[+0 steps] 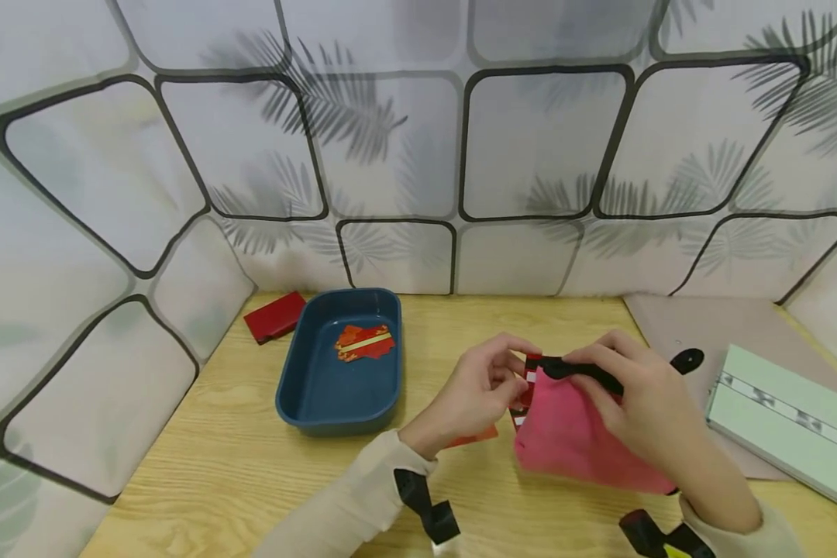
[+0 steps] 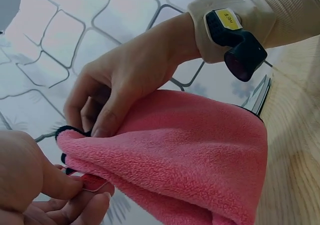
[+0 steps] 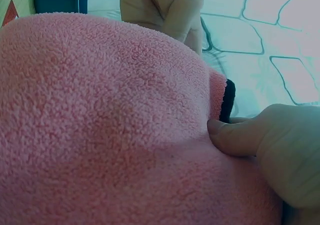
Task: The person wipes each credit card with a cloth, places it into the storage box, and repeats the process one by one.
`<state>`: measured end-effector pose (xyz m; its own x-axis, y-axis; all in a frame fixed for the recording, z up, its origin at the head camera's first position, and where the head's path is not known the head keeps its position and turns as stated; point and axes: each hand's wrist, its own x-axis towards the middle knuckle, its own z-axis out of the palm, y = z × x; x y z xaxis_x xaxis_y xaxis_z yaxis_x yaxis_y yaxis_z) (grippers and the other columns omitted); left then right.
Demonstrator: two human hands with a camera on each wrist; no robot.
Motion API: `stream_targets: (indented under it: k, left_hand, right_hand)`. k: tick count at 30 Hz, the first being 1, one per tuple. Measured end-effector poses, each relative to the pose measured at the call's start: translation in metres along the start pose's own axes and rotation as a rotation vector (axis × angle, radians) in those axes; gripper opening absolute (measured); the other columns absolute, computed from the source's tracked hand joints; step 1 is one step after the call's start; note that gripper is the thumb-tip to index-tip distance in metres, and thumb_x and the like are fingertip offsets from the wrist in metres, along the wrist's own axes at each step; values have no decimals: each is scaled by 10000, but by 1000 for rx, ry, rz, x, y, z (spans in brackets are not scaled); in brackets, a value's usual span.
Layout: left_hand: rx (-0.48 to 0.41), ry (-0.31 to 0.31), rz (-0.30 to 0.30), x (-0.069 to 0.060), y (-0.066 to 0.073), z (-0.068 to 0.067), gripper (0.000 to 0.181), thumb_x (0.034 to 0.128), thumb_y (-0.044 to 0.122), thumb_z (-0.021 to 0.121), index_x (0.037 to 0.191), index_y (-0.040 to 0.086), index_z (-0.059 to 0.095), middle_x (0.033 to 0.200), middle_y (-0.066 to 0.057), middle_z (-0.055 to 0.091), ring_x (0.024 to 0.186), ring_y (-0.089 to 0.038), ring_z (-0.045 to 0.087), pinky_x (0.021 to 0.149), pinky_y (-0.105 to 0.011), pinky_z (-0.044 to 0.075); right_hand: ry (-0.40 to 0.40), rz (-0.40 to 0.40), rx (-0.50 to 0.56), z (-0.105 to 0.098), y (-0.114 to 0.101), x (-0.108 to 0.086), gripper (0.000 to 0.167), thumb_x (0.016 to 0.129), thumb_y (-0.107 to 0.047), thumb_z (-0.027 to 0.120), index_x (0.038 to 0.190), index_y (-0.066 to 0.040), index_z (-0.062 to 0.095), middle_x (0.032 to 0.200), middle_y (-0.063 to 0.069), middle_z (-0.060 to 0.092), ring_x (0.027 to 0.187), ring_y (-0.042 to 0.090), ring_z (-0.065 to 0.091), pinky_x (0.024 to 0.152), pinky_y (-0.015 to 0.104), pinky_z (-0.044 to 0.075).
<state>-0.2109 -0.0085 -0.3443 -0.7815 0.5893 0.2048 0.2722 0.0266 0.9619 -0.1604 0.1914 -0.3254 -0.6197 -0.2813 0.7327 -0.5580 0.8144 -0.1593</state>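
Note:
A pink plush cloth (image 1: 565,434) with black edging hangs folded at the right of the table. My right hand (image 1: 642,387) pinches its black-edged top, thumb on the near side, as the right wrist view also shows. At the cloth's left edge my left hand (image 1: 484,387) pinches a small red piece (image 2: 95,182) with a pale rim, between thumb and fingers. Red and white patches (image 1: 528,380) show beside the cloth there; the cloth hides the rest, so their kind is unclear. An orange-red paper piece (image 1: 477,437) lies partly under the left wrist.
A blue tray (image 1: 314,395) stands left of the hands, with red and gold paper cut-outs (image 1: 364,342) in it. Behind it lies a dark red wallet-like case (image 1: 275,316). On the right, a pale green box (image 1: 781,418) rests on a greyish mat (image 1: 697,325). A patterned curtain backs the table.

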Motion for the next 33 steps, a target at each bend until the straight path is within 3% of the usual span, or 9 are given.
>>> stream_targets:
  k: [7, 13, 16, 23, 30, 33]
  left_hand:
    - [84, 34, 4, 1, 5, -6, 347, 925, -94, 507, 1233, 61, 554, 903, -114, 588, 654, -211, 595, 613, -225, 530]
    - [93, 62, 45, 2, 6, -12, 346, 911, -92, 531, 1229, 42, 556, 907, -159, 590, 638, -154, 584, 638, -303, 570]
    - [70, 109, 59, 3, 3, -15, 355, 896, -99, 542, 1225, 30, 574, 896, -183, 582, 638, -151, 587, 659, -364, 582]
    - [6, 214, 41, 6, -3, -20, 376, 871, -122, 558, 1227, -4, 590, 863, -160, 567, 634, -101, 561, 641, -305, 578]
    - [60, 326, 42, 7, -3, -22, 383, 842, -126, 577, 1187, 33, 625, 823, -163, 596, 617, -187, 601, 605, -291, 567]
    - [82, 342, 14, 7, -1, -23, 391, 845, -119, 579, 1182, 71, 638, 831, -158, 598, 591, -204, 589, 566, -268, 545]
  right_hand:
    - [-3, 35, -22, -8, 12, -1, 337, 644, 37, 831, 917, -126, 721, 827, -35, 596, 672, 137, 570, 590, 164, 376]
    - [25, 73, -77, -16, 20, -3, 344, 646, 38, 832, 930, -126, 726, 825, -32, 606, 642, 132, 541, 571, 167, 360]
    - [31, 78, -115, -18, 21, -3, 325, 661, 20, 827, 934, -124, 725, 820, -24, 589, 614, 121, 510, 529, 196, 361]
    - [54, 104, -177, -19, 23, -4, 279, 675, -6, 808, 919, -109, 719, 795, -19, 566, 560, 141, 499, 447, 278, 368]
    - [39, 118, -134, -20, 25, -4, 308, 671, -7, 817, 938, -128, 722, 802, -49, 563, 599, 121, 493, 491, 189, 337]
    - [35, 112, -130, -20, 24, -4, 308, 667, -9, 819, 932, -133, 721, 797, -54, 557, 595, 118, 490, 485, 198, 341]
